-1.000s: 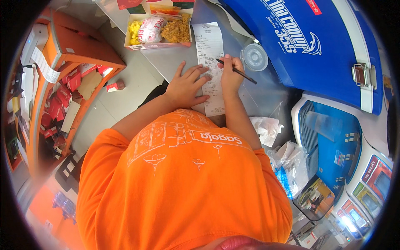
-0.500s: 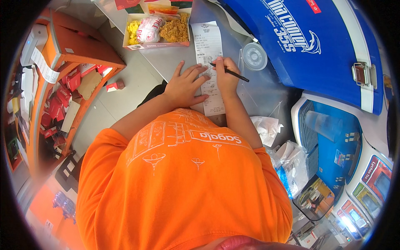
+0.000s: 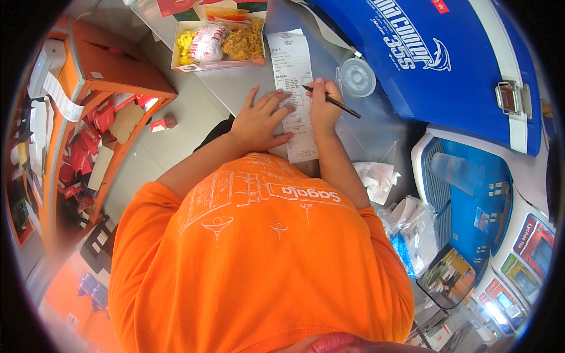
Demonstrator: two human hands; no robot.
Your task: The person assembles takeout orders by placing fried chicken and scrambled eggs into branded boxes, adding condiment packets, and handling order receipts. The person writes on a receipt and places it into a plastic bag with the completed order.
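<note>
A long white printed receipt (image 3: 292, 65) lies flat on the metal counter (image 3: 235, 82). My left hand (image 3: 263, 120) rests with spread fingers, their tips on the receipt's left edge. In my right hand (image 3: 325, 109) is a black pen (image 3: 341, 107), its tip over the receipt's printed lines. The heel of this hand lies at the paper's right edge. Beyond my left hand stands an open meal box (image 3: 220, 66) holding fried chicken (image 3: 244, 44), a wrapped bundle (image 3: 208, 42) and yellow food that looks like scrambled egg (image 3: 186, 47).
A clear round lid (image 3: 357, 77) lies right of the pen, beside a big blue cooler box (image 3: 453, 65). Nearer on the right are a crumpled napkin (image 3: 376, 179), clear plastic bags (image 3: 415, 235) and a drink dispenser (image 3: 453, 170). At left, an orange shelf (image 3: 118, 65) holds red cartons.
My right hand with the pen has shifted slightly right across the receipt, and the pen tip has moved a little right too. My left hand stays on the paper.
</note>
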